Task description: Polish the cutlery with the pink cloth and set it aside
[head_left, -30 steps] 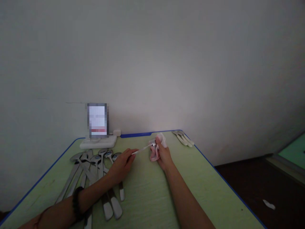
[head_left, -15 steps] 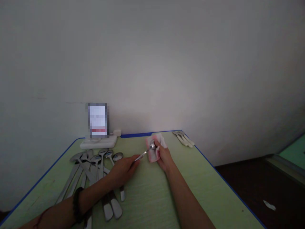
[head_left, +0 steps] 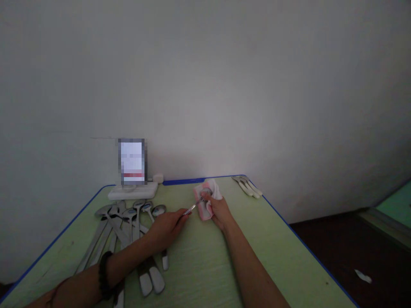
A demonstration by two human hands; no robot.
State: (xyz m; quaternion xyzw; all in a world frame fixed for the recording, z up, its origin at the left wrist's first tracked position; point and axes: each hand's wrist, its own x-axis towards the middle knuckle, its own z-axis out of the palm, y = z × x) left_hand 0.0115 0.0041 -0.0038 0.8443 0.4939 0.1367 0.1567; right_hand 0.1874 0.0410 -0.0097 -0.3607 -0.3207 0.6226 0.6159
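Note:
My left hand [head_left: 168, 229] grips the handle of a metal spoon [head_left: 190, 209], its bowl pointing away to the right. Around that bowl, my right hand [head_left: 218, 209] is closed on a white and pink cloth [head_left: 203, 212], with the thumb against the bowl and the cloth beneath it. Under and beside my left forearm lies a heap of metal spoons [head_left: 138, 209], their bowls toward the far side; the forearm covers part of their handles.
Several forks with cream handles [head_left: 247, 187] lie at the far right corner of the green table [head_left: 199, 265]. A blurred-out screen [head_left: 132, 162] stands behind a white power strip [head_left: 133, 191] at the back left, near a white plug [head_left: 158, 179]. The wall rises behind.
My right thumb and the cloth have shifted slightly to the left along the spoon, covering more of its bowl's near end. My left hand keeps hold of the handle.

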